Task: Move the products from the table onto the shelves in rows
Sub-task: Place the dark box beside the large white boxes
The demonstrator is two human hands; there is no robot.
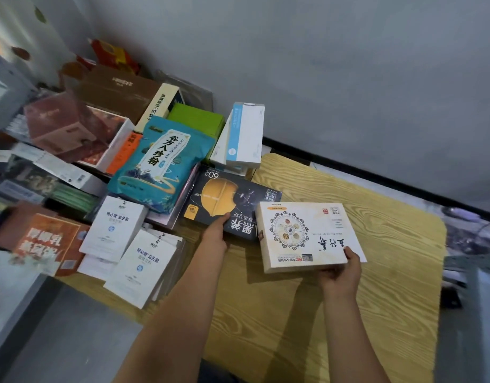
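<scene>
My right hand (342,269) grips the near edge of a cream box (302,233) with a round emblem, held just above the wooden table (376,244). My left hand (216,230) holds the near edge of a dark box (230,203) with a yellow disc, thumb on top; this box lies partly under the cream box's corner. Behind them a teal pouch (161,161) with white label lies on a pile of products. White sachet boxes (115,228) lie at the table's left front.
Blue-and-white boxes (245,134), a green box (197,118), brown and red cartons (114,89) crowd the table's back left by the grey wall. An orange packet (47,241) lies at the far left. Shelf edges blur past at left; the table's right half is bare wood.
</scene>
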